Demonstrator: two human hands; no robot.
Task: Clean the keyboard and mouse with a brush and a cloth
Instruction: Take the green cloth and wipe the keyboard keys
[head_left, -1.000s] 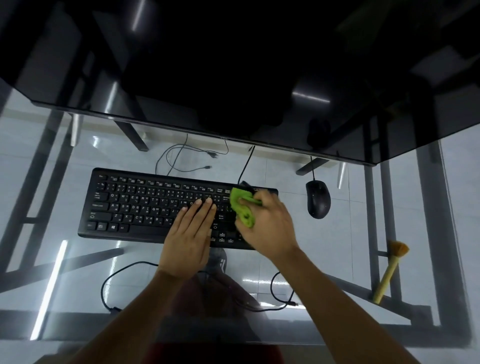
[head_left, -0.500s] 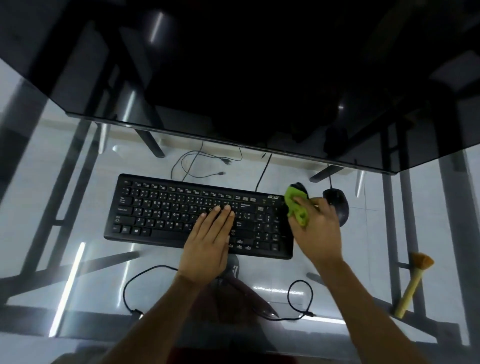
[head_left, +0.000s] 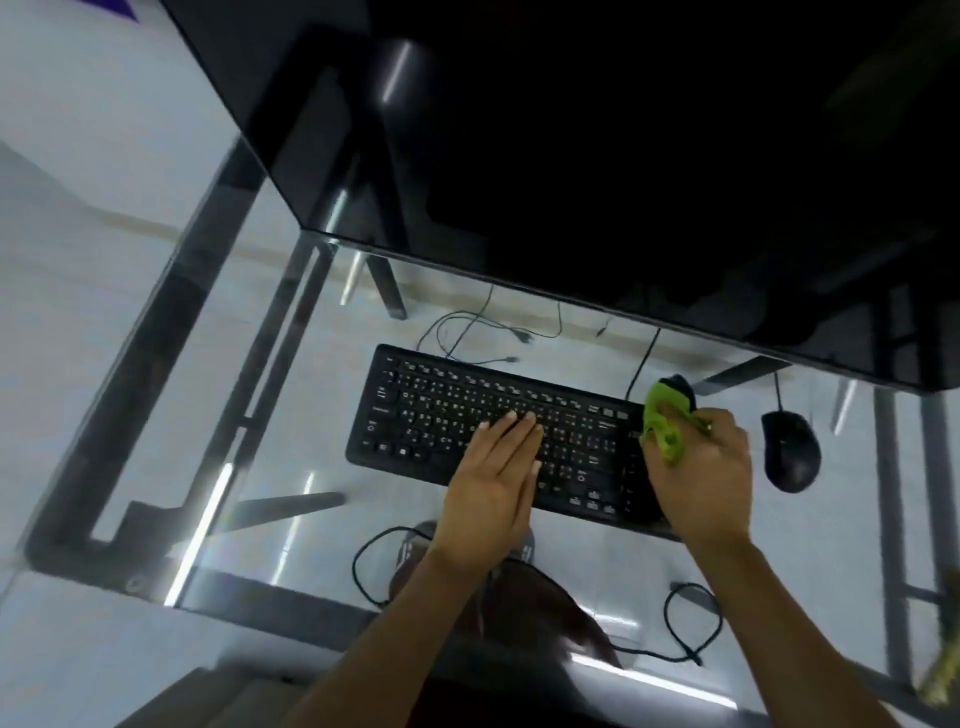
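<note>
**Two hands at a keyboard, one holding a green cloth**

Two bare hands work over a glass desk (head_left: 171, 395) seen from above. We go from largest to smallest. A dark monitor (head_left: 623, 156) fills the top of the view. Below it lies a black keyboard (head_left: 441, 410), flat on the glass. Our left hand (head_left: 493, 488) rests palm down on the middle keys, fingers (head_left: 511, 431) straight and pressed together, bracing the board. Our right hand (head_left: 706, 467) hovers over the keyboard's right end, its fingers curled and pinching a bunched green cloth (head_left: 662, 426). The black mouse (head_left: 789, 447) sits apart to the right, untouched. A blurred yellowish shape at the far right edge may be the brush (head_left: 940, 670); we cannot tell.

To wipe well, we judge it best to keep the left hand pressing down so the board does not slide on glass, flatten the cloth under the fingertips, and stroke along each row with light pressure toward the edge.
</note>
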